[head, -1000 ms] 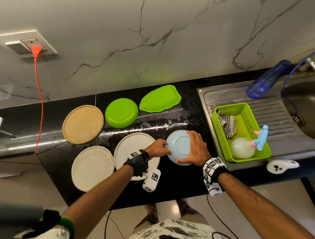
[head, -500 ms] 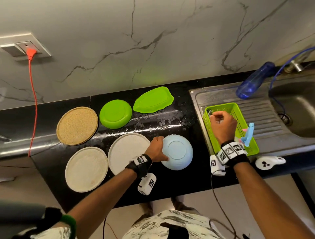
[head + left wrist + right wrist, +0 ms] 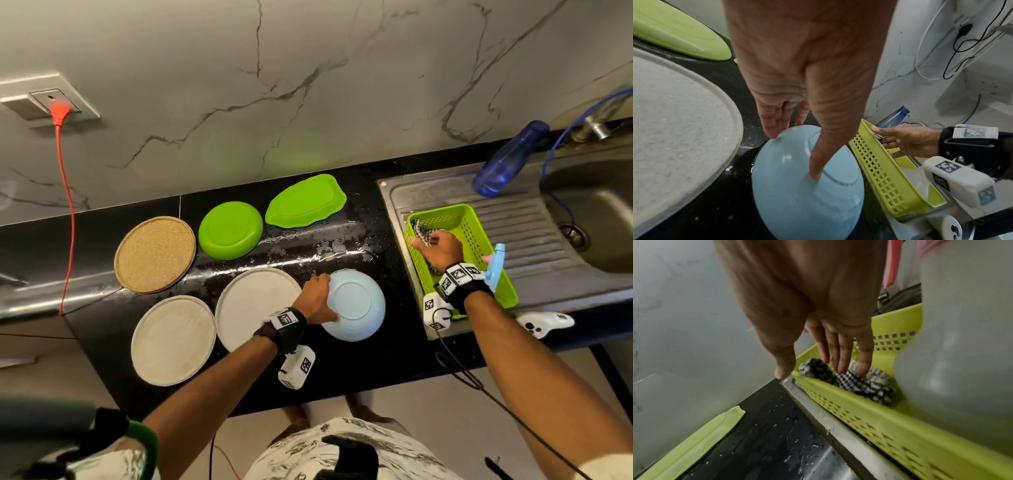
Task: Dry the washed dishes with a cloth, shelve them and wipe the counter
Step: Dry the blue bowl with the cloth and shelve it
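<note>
A light-blue bowl [image 3: 359, 305] [image 3: 801, 203] lies upside down on the black counter [image 3: 394, 349]. My left hand [image 3: 323, 298] [image 3: 793, 155] rests on its left side, fingertips at the rim and thumb along the base, all fairly straight. My right hand [image 3: 428, 241] [image 3: 813, 371] reaches into the green basket [image 3: 442, 210] [image 3: 879, 170] [image 3: 859, 404] on the drainboard. Its straight fingers touch a black-and-white checked cloth [image 3: 422, 233] [image 3: 859, 384] at the basket's far end; the thumb is outside the rim.
Two white plates [image 3: 253, 305] [image 3: 173, 339], a cork-coloured plate [image 3: 154, 253], a round green plate [image 3: 230, 229] and a leaf-shaped green dish [image 3: 305, 200] lie face down. Water [image 3: 325, 245] pools behind the bowl. A spray bottle [image 3: 495, 267] shares the basket. Blue bottle [image 3: 507, 161] and sink [image 3: 599, 219] at right.
My right hand left the blue bowl, moved right into the green basket and came down onto the checked cloth. My left hand stayed on the bowl.
</note>
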